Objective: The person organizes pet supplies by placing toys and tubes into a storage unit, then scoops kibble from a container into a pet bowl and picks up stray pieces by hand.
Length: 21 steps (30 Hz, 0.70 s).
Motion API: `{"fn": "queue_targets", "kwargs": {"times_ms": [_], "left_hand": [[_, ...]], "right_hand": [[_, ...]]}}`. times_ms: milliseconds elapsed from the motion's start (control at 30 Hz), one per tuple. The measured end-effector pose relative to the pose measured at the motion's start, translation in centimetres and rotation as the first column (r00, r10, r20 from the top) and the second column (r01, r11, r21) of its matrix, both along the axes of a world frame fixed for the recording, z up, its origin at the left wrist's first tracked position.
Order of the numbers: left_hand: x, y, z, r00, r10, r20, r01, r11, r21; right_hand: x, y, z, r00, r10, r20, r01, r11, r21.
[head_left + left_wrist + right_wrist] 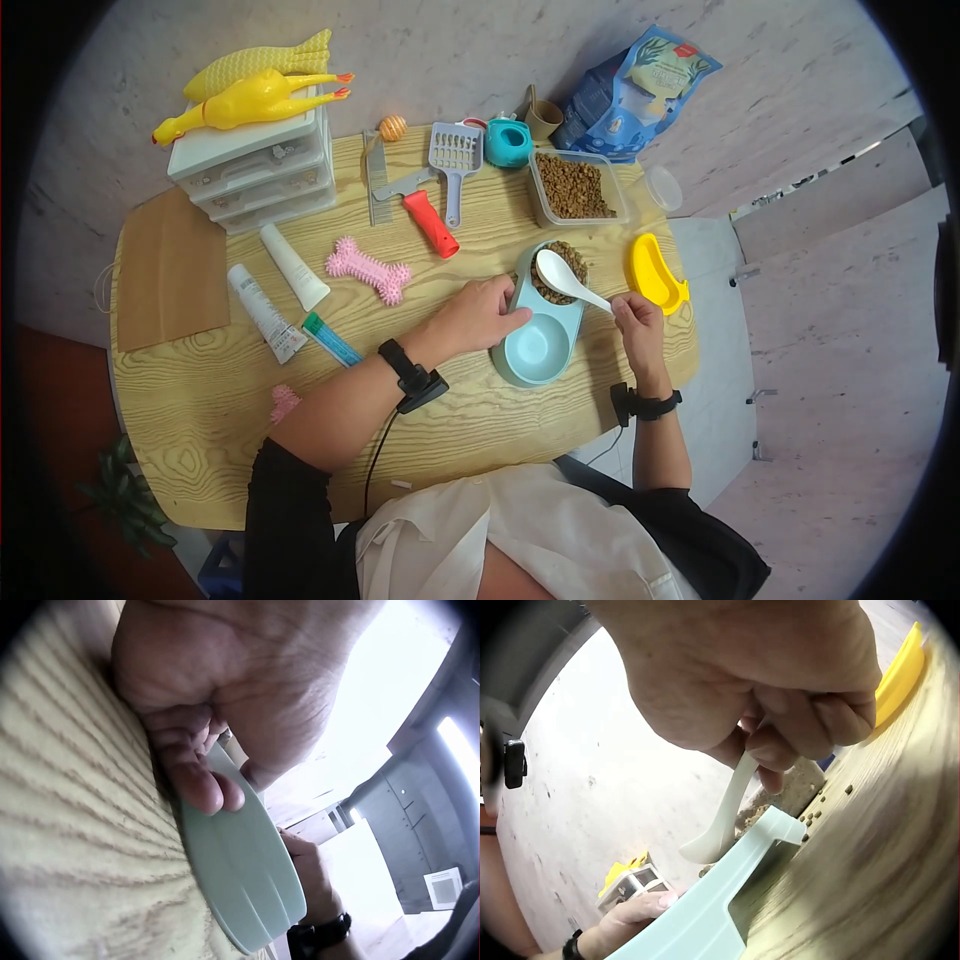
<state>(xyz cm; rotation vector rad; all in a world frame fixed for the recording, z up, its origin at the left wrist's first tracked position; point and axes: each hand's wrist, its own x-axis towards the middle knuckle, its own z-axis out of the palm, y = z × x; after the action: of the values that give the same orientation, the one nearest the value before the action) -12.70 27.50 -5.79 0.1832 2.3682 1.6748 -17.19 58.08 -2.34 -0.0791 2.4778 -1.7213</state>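
Note:
A pale blue double pet bowl (553,317) rests on the table. Kibble (575,257) fills its far cup, while the near cup holds nothing. My left hand (480,315) grips the bowl's left side, thumb over the top edge and fingers curled against the side wall (240,870). Between thumb and fingers my right hand (640,325) pinches the handle of a white spoon (562,274). The spoon's head lies over the kibble in the far cup. In the right wrist view, the spoon (724,832) slants down toward the bowl's rim (776,823).
Behind the bowl stands a clear tub of kibble (575,190), with a blue food bag (640,95) behind it. A yellow dish (655,275) sits at right. Loose kibble pieces (814,816) dot the table. Leftward lie a pink bone toy (368,270), tubes (293,265) and a litter scoop (455,160).

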Motion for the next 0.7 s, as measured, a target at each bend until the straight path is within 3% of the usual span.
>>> {"fn": "queue_targets", "kwargs": {"times_ms": [67,133,267,367,433,567,633,700], "left_hand": [[0.1,0.1,-0.1,1.000,0.009,-0.024,-0.009,1.000,0.000],[0.1,0.1,0.0,1.000,0.016,-0.027,-0.016,1.000,0.001],[0.0,0.2,0.8,1.000,0.003,0.030,-0.003,1.000,0.010],[0.1,0.1,0.9,0.997,0.007,0.076,-0.010,0.999,0.036],[0.1,0.1,0.4,1.000,0.011,-0.003,-0.011,1.000,0.011],[0.0,0.1,0.8,0.997,0.000,0.077,-0.004,0.999,0.044],[0.0,0.1,0.3,1.000,0.007,0.005,-0.007,1.000,0.003],[-0.1,0.0,0.2,1.000,0.004,0.014,-0.004,1.000,0.010]], "right_hand": [[0.2,0.1,0.3,1.000,-0.009,0.016,0.010,0.998,-0.061],[0.5,-0.1,0.5,0.989,0.039,-0.141,-0.006,0.974,0.224],[0.5,0.2,1.5,0.990,0.036,-0.138,-0.001,0.969,0.248],[0.5,0.2,1.3,0.985,0.029,-0.169,-0.009,0.993,0.120],[1.2,-0.1,2.2,0.990,0.069,-0.125,-0.024,0.944,0.330],[1.5,-0.1,2.7,0.984,0.081,-0.159,-0.025,0.945,0.325],[1.8,-0.3,3.2,0.977,-0.030,-0.212,0.069,0.981,0.181],[2.0,-0.6,3.6,0.976,-0.024,-0.216,0.058,0.987,0.153]]}}
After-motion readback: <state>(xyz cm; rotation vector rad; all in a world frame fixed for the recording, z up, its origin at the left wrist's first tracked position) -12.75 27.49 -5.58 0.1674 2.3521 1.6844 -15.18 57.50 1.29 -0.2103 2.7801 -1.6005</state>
